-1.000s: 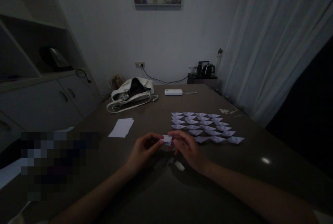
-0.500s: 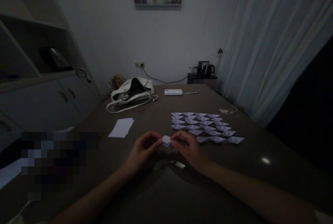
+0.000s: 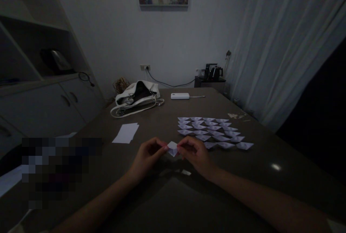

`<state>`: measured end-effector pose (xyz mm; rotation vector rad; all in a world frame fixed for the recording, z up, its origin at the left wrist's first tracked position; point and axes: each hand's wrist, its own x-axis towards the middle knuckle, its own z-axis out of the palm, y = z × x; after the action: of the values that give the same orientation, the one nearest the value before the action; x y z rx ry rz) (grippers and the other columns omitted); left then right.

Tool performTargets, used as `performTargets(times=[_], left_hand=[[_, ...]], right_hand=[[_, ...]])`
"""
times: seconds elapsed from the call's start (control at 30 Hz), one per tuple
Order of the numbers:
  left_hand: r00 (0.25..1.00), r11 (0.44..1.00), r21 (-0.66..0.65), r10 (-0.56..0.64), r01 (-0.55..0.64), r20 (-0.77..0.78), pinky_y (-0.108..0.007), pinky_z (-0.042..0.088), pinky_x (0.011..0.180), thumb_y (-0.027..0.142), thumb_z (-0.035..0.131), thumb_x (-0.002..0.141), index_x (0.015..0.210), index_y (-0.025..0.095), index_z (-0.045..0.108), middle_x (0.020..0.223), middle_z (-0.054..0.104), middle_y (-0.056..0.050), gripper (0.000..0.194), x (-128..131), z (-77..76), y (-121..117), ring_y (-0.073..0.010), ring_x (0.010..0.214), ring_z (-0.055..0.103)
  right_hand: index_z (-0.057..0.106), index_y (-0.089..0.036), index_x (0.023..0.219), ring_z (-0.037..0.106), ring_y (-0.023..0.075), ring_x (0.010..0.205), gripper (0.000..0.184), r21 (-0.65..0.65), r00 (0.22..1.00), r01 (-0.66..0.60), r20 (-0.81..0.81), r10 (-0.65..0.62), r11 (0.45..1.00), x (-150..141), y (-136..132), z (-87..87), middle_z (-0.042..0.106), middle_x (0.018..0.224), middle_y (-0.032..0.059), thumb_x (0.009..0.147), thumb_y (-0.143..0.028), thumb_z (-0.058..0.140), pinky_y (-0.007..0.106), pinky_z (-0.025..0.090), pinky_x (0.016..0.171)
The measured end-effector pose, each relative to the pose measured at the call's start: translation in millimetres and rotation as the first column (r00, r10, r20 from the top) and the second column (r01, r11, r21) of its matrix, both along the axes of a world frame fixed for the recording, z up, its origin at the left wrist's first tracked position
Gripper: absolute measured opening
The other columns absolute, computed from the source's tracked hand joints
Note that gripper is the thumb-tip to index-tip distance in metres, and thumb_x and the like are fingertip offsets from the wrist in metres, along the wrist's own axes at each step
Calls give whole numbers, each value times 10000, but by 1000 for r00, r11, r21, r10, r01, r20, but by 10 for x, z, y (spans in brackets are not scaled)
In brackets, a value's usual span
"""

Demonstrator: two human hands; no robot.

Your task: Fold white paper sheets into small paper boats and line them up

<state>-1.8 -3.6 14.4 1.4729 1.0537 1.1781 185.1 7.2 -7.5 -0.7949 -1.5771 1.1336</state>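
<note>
The left hand (image 3: pixel 148 154) and right hand (image 3: pixel 197 156) pinch 1 small folded paper (image 3: pixel 173 148) at opposite sides, each grip closed on it, above the dark surface (image 3: pixel 162 207). Paper boats (image 3: pixel 221 138) lie in rows beyond the right grip; white sheets (image 3: pixel 125 133) lie left of both.

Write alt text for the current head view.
A person's left hand and right hand pinch a small folded white paper over a dark table. Rows of boat-like folded papers lie beyond the right hand; white sheets and an open white bag lie farther left.
</note>
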Motion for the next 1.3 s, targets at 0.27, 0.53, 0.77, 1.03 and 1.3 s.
performTargets(times=[0.27,0.53,0.77,1.03,1.3], left_hand=[[1000,1000,-4,-2,2,2,-233,460,593,353,722,689,694,149,580,681,649,-13,249,-9,5,13,-138,637,597],[1000,1000,-16,10,-10,-18,-199,403,526,354,719,677,680,142,583,607,589,19,252,-6,9,16,-107,562,535],[1000,998,-54,15,-15,1,-225,453,570,348,720,681,680,148,597,640,638,-7,235,-3,20,-6,-130,603,584],[999,997,-68,-24,27,42,-224,461,573,371,740,675,698,144,628,647,655,-7,255,-1,12,5,-132,605,597],[999,995,-86,-41,43,28,-253,486,605,400,749,664,706,149,684,702,711,-41,263,-3,2,4,-166,640,632]], right_hand=[[604,-195,783,556,110,584,193,14,999,3,-32,-2,1000,8,26,-59,597,695,-10,792,-374,676,225,455,525],[605,-190,739,559,116,569,200,34,999,33,-5,-33,999,14,14,-22,593,651,-12,787,-371,676,240,461,540],[607,-196,737,563,118,584,164,49,999,44,11,-44,998,15,4,-10,590,643,-15,804,-338,656,240,456,553],[603,-193,740,582,125,619,154,84,999,39,4,-40,996,15,-2,-18,608,674,-8,814,-321,647,247,472,589],[672,-204,850,633,158,749,118,123,997,30,66,-38,992,15,-7,-16,680,812,29,821,-314,641,286,502,686]])
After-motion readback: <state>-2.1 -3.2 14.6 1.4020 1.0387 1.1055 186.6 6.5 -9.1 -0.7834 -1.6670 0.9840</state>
